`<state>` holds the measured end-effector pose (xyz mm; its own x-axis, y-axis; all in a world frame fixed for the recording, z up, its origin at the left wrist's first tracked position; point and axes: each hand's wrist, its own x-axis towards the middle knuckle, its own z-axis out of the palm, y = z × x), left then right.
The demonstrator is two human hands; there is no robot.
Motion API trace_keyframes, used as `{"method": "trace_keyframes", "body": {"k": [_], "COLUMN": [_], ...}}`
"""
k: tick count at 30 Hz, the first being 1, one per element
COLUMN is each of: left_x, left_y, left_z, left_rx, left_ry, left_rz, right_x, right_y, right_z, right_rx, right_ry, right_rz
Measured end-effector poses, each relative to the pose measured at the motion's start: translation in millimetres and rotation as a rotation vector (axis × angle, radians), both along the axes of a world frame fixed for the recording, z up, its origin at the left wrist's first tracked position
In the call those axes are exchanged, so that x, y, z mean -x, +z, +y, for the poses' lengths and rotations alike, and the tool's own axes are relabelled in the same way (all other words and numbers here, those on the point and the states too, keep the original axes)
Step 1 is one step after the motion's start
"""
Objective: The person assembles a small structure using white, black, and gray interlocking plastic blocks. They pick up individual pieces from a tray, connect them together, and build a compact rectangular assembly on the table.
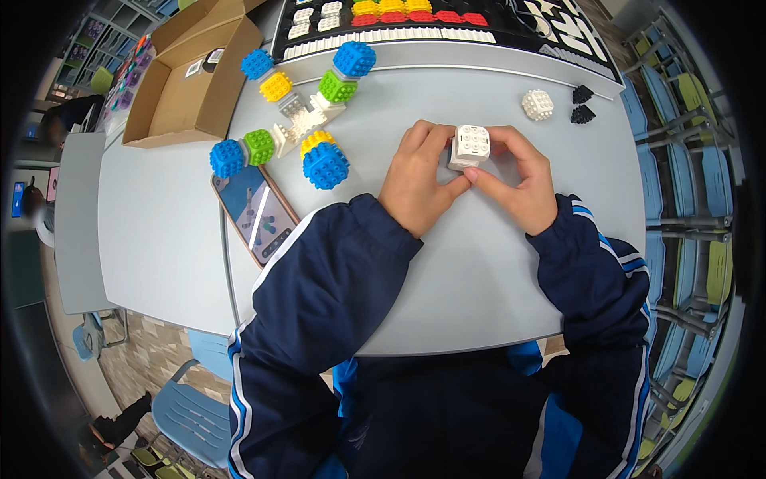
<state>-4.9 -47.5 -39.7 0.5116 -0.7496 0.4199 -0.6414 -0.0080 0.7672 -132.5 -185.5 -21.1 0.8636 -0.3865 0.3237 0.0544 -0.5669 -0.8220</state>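
Observation:
Between both hands, just above the grey table, is a white building block (472, 144) with round studs or holes on its upper face. My left hand (418, 176) grips its left side, thumb low and fingers behind. From the right, my right hand (519, 180) closes on it with the thumb at its lower front edge. A paler part shows beneath the block; how the two join is hard to see. To the left stands a built figure (301, 120) of white, green, yellow and blue studded blocks. A loose white studded block (538, 104) and two black pieces (582, 114) lie to the right.
A phone (254, 211) showing a picture of blocks lies under the figure's left side. Behind stands an open cardboard box (191, 80). A tray (447, 49) of sorted white, yellow, red and black pieces spans the far edge. Blue and green chairs (678, 199) line the right.

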Motion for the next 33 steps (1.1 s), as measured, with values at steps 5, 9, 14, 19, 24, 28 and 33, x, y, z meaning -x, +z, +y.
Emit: {"method": "trace_keyframes", "body": {"k": [5, 9, 14, 19, 24, 28, 33], "left_x": [1, 0, -1, 1, -1, -1, 2], "left_y": [3, 4, 6, 11, 1, 0, 2], "left_z": [1, 2, 3, 4, 2, 1, -1], "left_rx": [0.001, -0.007, -0.02, -0.01, -0.002, 0.004, -0.036], "left_ry": [-0.004, -0.009, -0.048, -0.054, 0.0, 0.022, -0.006], "left_rz": [0.037, 0.067, 0.092, 0.134, 0.001, -0.026, 0.022], "right_x": [0, 0, 1, 2, 1, 1, 3], "right_y": [-1, 0, 2, 2, 2, 1, 1], "right_z": [-1, 0, 0, 0, 1, 2, -1], "right_rx": [-0.022, -0.029, -0.018, -0.032, -0.028, -0.014, -0.005], "right_ry": [0.012, 0.007, -0.001, -0.001, -0.011, -0.029, -0.041], "right_rz": [-0.019, -0.028, -0.014, -0.036, -0.029, -0.022, -0.028]}}
